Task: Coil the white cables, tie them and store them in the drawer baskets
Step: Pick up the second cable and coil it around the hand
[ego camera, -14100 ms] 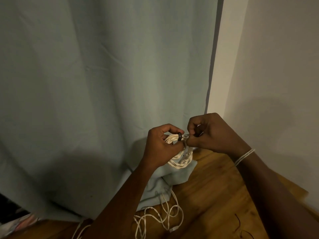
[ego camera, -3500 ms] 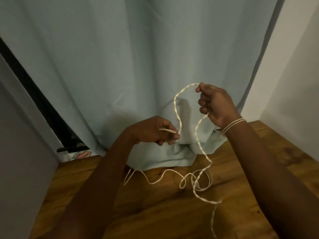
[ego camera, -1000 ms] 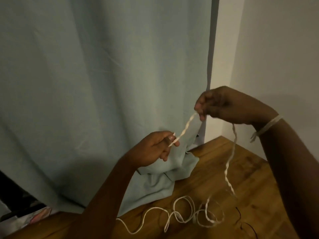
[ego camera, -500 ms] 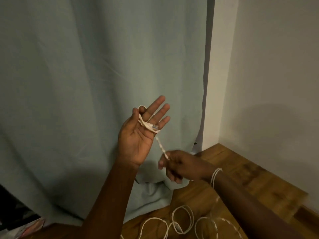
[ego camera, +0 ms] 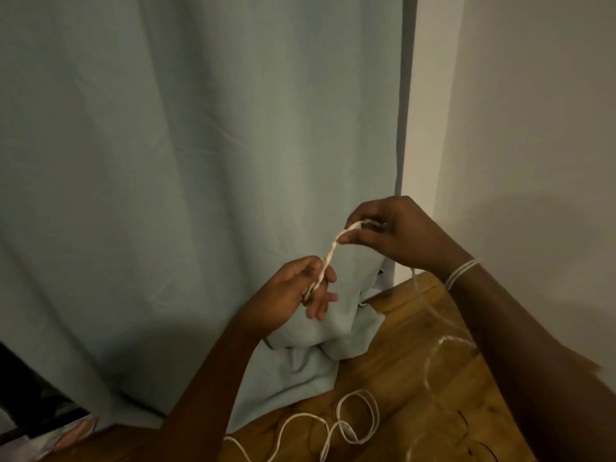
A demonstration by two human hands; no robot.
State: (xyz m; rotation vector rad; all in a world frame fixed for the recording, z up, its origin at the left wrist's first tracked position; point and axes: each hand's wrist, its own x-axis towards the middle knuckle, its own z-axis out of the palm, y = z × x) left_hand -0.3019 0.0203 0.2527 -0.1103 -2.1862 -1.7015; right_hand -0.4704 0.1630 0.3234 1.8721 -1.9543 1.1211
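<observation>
Left hand (ego camera: pixel 293 291) low and forward, thumb and forefinger pinching the white cable (ego camera: pixel 328 258), the other fingers loose below with a first turn or two seemingly looped round them. Right hand (ego camera: pixel 386 231) up and just to the right of it, fingertips nipping the same cable, a short taut stretch running down between the two. Past the right hand, cable dropping in a blurred streak beside the right wrist, then sprawling in loose loops on the wooden floor (ego camera: pixel 383 365) below both hands. Thin pale bands (ego camera: pixel 463 271) round the right wrist, possibly ties kept ready, though hard to say. Pale blue curtain (ego camera: pixel 200 161) hanging behind the hands, its hem bunched on the boards just under the left one. Dark thin wire (ego camera: pixel 466 425) lying on the floor off to the lower right, only partly visible.

Step in hand, by the look of it: the very start of coiling, most of the length not yet gathered. No drawer baskets in sight. Next move likely calls for bringing the right hand's stretch round the left fingers, keeping light tension so turns stack evenly, and letting slack feed up from the floor without snagging those loose loops or kinking the twisted strand.
</observation>
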